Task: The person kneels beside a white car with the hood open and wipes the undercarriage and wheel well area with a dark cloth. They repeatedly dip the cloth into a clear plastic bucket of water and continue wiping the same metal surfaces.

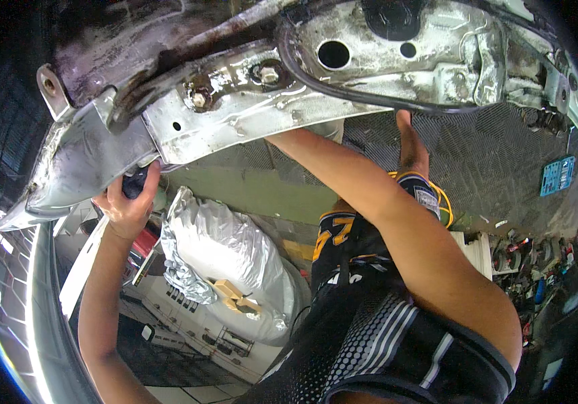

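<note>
A bare, scuffed metal car body panel (218, 124) spans the upper part of the view, with two bolts and a black rubber seal (333, 89) on it. My left hand (124, 210) is raised at the panel's lower left edge, its fingers curled around a small dark object (135, 183) whose kind I cannot make out. The fingertips reach the underside of that edge. My right forearm (343, 168) runs up and passes behind the panel's lower edge near the middle. The panel hides my right hand and whatever it touches.
Something bulky under a silver cover (235, 246) stands below, with tan blocks (236, 296) on it. At right are a blue tool case (558, 176) on dark matting and a cluttered tool shelf (538, 259). A yellow cable (448, 205) lies near my leg (413, 151).
</note>
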Available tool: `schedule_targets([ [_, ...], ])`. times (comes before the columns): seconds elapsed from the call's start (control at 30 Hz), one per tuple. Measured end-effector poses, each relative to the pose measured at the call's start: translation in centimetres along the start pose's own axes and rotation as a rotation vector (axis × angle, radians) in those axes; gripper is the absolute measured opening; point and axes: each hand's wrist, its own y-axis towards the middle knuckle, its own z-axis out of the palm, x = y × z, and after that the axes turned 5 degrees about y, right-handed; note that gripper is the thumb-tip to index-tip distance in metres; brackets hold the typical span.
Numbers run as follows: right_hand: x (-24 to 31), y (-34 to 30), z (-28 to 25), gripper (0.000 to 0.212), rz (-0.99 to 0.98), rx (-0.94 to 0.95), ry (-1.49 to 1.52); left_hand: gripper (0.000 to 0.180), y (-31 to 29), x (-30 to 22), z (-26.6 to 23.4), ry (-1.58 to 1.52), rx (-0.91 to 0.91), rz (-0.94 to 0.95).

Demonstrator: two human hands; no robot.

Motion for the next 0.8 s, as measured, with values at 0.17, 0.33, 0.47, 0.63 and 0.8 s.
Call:
schedule_targets([
  [0.17,0.1,-0.9,0.1,0.041,0.004,-0.009,0.007,0.046,0.3,0.1,-0.3,-0.04,0.069,-0.013],
  [0.33,-1.6,-5.0,-0.1,0.041,-0.046,-0.057,-0.027,0.046,-0.3,0.1,-0.2,-0.059,0.017,-0.001],
  [0.47,-5.2,-7.1,2.1,0.041,-0.096,-0.073,-0.04,0.056,0.6,0.2,-0.4,-0.047,-0.007,0.038],
  [0.63,-0.7,-7.6,-0.2,0.052,-0.256,0.288,-1.168,0.055,1.7,0.2,-0.9,-0.018,0.059,0.08],
  [0.8,4.1,-7.3,-2.6,0.048,-0.437,-0.2,-1.201,0.055,1.6,0.2,-1.0,-0.04,0.054,0.063],
])
